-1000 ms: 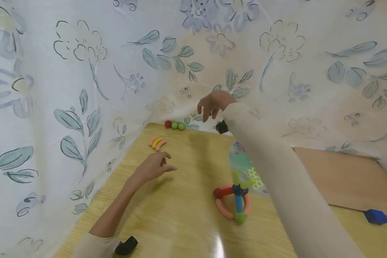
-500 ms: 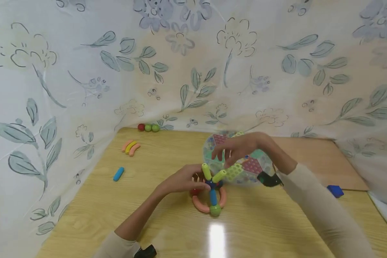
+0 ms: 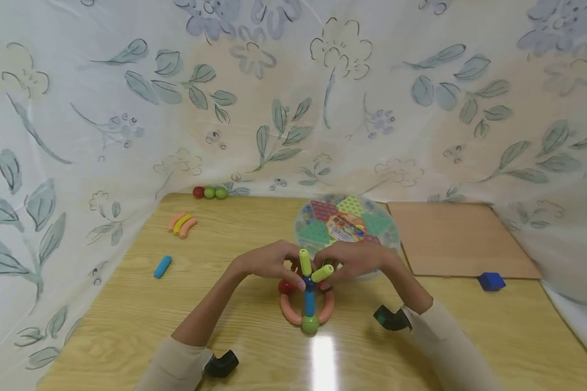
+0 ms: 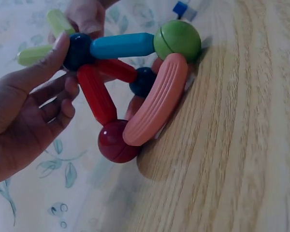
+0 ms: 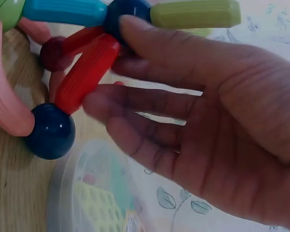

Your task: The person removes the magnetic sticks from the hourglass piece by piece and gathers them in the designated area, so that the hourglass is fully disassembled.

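A magnetic stick-and-ball structure (image 3: pixel 310 304) stands on the table. Curved pink sticks (image 4: pixel 157 104) form its ring, joined by a green ball (image 4: pixel 177 41), a red ball (image 4: pixel 118 141) and a lower navy ball (image 5: pixel 50 130). Blue and red sticks rise to a navy ball (image 4: pixel 78 50) on top, which bears two yellow-green sticks (image 3: pixel 305 262) pointing up. My left hand (image 3: pixel 269 263) pinches this top ball from the left, thumb in front. From the right, my right hand (image 3: pixel 354 259) pinches the same ball; its other fingers lie near a red stick (image 5: pixel 87 72).
Behind the hands lies a round clear case (image 3: pixel 323 209) with a colourful board. A brown board (image 3: pixel 450 239) and a blue block (image 3: pixel 491 281) are at right. On the left are a blue stick (image 3: pixel 162 267), curved sticks (image 3: pixel 182 224) and a row of balls (image 3: pixel 209 193).
My right hand has come down from the far side to the structure. My left hand has moved right onto it, leaving the blue stick in sight at left. The head view has turned right.
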